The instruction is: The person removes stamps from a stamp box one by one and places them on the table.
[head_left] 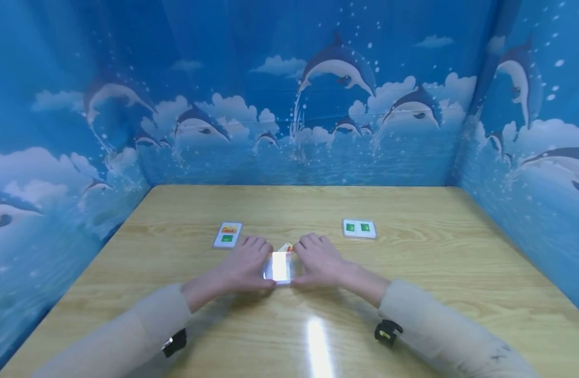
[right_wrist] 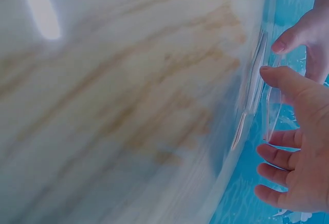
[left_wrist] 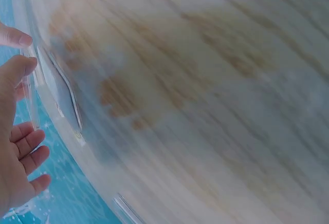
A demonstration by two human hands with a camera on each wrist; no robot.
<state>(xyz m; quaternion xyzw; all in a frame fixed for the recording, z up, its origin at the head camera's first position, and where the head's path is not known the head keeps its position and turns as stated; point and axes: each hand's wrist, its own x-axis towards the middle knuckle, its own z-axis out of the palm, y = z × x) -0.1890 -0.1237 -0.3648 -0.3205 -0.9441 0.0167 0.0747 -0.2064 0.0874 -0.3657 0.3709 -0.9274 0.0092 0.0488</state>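
Observation:
My left hand [head_left: 251,264] and right hand [head_left: 319,262] hold a small clear plastic piece [head_left: 280,268] between them above the table, a bright reflection on its face. In the left wrist view, the thumb and index finger of my left hand [left_wrist: 20,131] pinch one end of the clear piece [left_wrist: 32,100], the other fingers spread. My right hand [right_wrist: 298,136] grips the opposite end of it [right_wrist: 272,106] between thumb and fingers. Just beyond, a picture card [head_left: 287,247] is partly hidden by the hands. Flat clear-edged cases [right_wrist: 253,85] lie beneath on the table.
A card in a clear case [head_left: 228,234], with an orange picture above a green square, lies left of the hands. Another card [head_left: 359,229] with two green squares lies to the right. Blue dolphin-print curtains [head_left: 251,105] border the wooden table [head_left: 412,252].

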